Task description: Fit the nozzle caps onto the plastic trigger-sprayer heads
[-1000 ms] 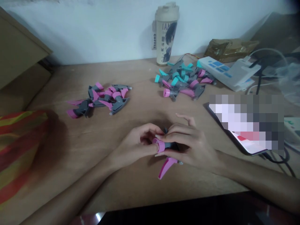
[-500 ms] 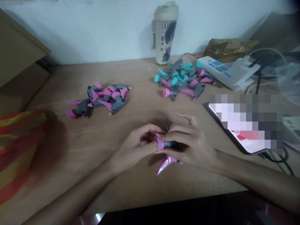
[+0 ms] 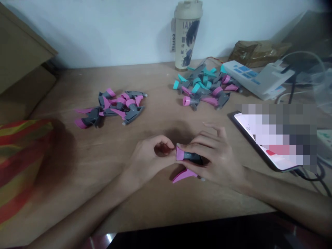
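Observation:
My right hand [image 3: 214,154] grips a trigger spray head [image 3: 190,157] with a grey body, a pink collar and a pink trigger. The spray head lies sideways, its collar facing left and its trigger pointing down toward me. At the collar's open end, my left hand [image 3: 150,157] has its thumb and index finger curled close together, the thumb touching the collar. Whether a small part sits between those fingertips is hidden. Most of the grey body is covered by my right fingers.
Pink and grey spray heads [image 3: 120,104] lie in a pile at the left. Another pile, with teal and pink spray heads [image 3: 202,84], is at the back right. Around them are a coffee tumbler [image 3: 188,38], a power strip [image 3: 243,77], a phone [image 3: 264,141] and a striped bag [image 3: 23,162].
My left fingers have drawn back slightly from around the collar to its open end. My right hand still holds the spray head. The view has shifted slightly.

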`<action>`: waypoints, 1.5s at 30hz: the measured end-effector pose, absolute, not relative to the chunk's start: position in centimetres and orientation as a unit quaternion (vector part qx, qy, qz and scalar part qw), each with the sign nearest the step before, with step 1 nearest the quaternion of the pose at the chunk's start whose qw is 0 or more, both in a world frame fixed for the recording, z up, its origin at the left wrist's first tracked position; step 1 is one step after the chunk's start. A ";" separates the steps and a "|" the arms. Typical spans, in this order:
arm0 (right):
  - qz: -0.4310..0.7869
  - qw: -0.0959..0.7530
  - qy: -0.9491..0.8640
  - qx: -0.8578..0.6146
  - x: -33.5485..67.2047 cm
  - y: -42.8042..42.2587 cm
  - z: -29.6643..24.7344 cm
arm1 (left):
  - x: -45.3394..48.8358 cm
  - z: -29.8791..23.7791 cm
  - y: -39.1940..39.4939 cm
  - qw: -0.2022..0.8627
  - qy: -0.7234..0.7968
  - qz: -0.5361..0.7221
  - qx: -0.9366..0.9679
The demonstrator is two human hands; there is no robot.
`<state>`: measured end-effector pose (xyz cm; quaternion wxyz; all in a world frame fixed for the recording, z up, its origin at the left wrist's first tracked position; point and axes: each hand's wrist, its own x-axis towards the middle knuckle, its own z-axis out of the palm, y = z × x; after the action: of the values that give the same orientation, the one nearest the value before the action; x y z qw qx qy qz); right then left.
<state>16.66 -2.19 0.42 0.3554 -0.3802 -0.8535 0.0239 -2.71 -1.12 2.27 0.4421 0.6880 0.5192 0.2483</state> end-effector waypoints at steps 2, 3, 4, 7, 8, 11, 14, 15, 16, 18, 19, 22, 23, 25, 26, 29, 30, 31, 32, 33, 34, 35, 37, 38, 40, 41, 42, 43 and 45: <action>0.026 0.349 -0.854 -0.386 16.6 -2.3 0.3 | -2.8 2.4 -1.2 0.424 0.518 0.226 0.708; 0.028 0.346 -0.854 -0.387 16.5 -2.4 0.2 | -2.8 2.5 -1.3 0.415 0.515 0.218 0.718; 0.030 0.345 -0.855 -0.387 16.5 -2.4 0.1 | -2.8 2.6 -1.3 0.404 0.511 0.213 0.729; 0.032 0.344 -0.854 -0.389 16.4 -2.6 0.0 | -2.5 2.9 -1.6 0.362 0.513 0.203 0.752; 0.034 0.341 -0.854 -0.391 16.4 -2.6 0.0 | -2.3 3.0 -1.8 0.349 0.519 0.200 0.754; 0.039 0.333 -0.851 -0.405 16.4 -2.5 0.2 | -1.9 3.1 -2.2 0.320 0.544 0.202 0.749; 0.037 0.344 -0.841 -0.417 16.6 -2.4 0.3 | -2.3 2.9 -1.9 0.302 0.562 0.221 0.738; 0.038 0.352 -0.835 -0.421 16.7 -2.3 0.4 | -2.6 2.9 -1.6 0.299 0.571 0.237 0.727; 0.044 0.362 -0.828 -0.426 16.8 -2.2 0.4 | -2.9 2.8 -1.2 0.304 0.579 0.258 0.711; 0.076 0.386 -0.812 -0.431 16.9 -2.1 0.3 | -3.6 2.6 -0.4 0.359 0.585 0.300 0.662; 0.101 0.397 -0.805 -0.430 16.9 -2.0 0.3 | -3.8 2.5 -0.1 0.408 0.576 0.317 0.634; 0.183 0.421 -0.785 -0.417 16.8 -1.9 0.1 | -3.9 2.5 0.3 0.537 0.525 0.327 0.574; 0.203 0.425 -0.779 -0.414 16.7 -1.8 0.0 | -3.8 2.6 0.2 0.557 0.513 0.320 0.570; 0.228 0.431 -0.770 -0.411 16.7 -1.8 -0.2 | -3.5 2.8 0.0 0.569 0.499 0.306 0.578; 0.233 0.433 -0.769 -0.408 16.6 -1.8 -0.2 | -3.3 2.9 -0.2 0.566 0.496 0.298 0.587; 0.235 0.440 -0.773 -0.392 16.6 -1.8 -0.4 | -3.0 3.3 -0.6 0.541 0.493 0.291 0.616; 0.236 0.441 -0.775 -0.385 16.6 -1.8 -0.4 | -3.0 3.4 -0.7 0.529 0.494 0.292 0.625; 0.238 0.442 -0.777 -0.381 16.7 -1.7 -0.4 | -2.9 3.4 -0.8 0.514 0.497 0.296 0.634; 0.241 0.442 -0.777 -0.378 16.7 -1.7 -0.5 | -2.9 3.4 -0.9 0.497 0.499 0.301 0.643; 0.243 0.442 -0.777 -0.376 16.7 -1.7 -0.5 | -2.8 3.4 -1.0 0.477 0.500 0.306 0.654; 0.246 0.443 -0.777 -0.374 16.7 -1.7 -0.5 | -2.8 3.3 -1.1 0.459 0.501 0.309 0.665; 0.248 0.444 -0.776 -0.373 16.7 -1.7 -0.5 | -2.8 3.2 -1.3 0.439 0.503 0.315 0.674; 0.251 0.445 -0.777 -0.368 16.7 -1.7 -0.6 | -2.7 3.0 -1.5 0.412 0.506 0.324 0.685; 0.252 0.445 -0.778 -0.366 16.7 -1.7 -0.6 | -2.7 2.9 -1.6 0.406 0.506 0.328 0.687; 0.252 0.447 -0.779 -0.360 16.7 -1.7 -0.6 | -2.7 2.8 -1.7 0.398 0.499 0.332 0.695; 0.251 0.448 -0.779 -0.360 16.7 -1.7 -0.6 | -2.7 2.8 -1.7 0.392 0.493 0.333 0.701; 0.251 0.449 -0.778 -0.361 16.7 -1.7 -0.6 | -2.8 2.8 -1.7 0.385 0.488 0.333 0.709; 0.250 0.449 -0.777 -0.363 16.7 -1.7 -0.6 | -2.8 2.9 -1.6 0.377 0.484 0.333 0.716; 0.250 0.448 -0.776 -0.367 16.7 -1.7 -0.5 | -2.8 3.0 -1.5 0.364 0.478 0.333 0.727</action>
<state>16.72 -1.69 -0.54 0.4478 -0.3666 -0.7763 0.2499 -2.82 -1.46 3.01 0.3636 0.7269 0.4782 0.3327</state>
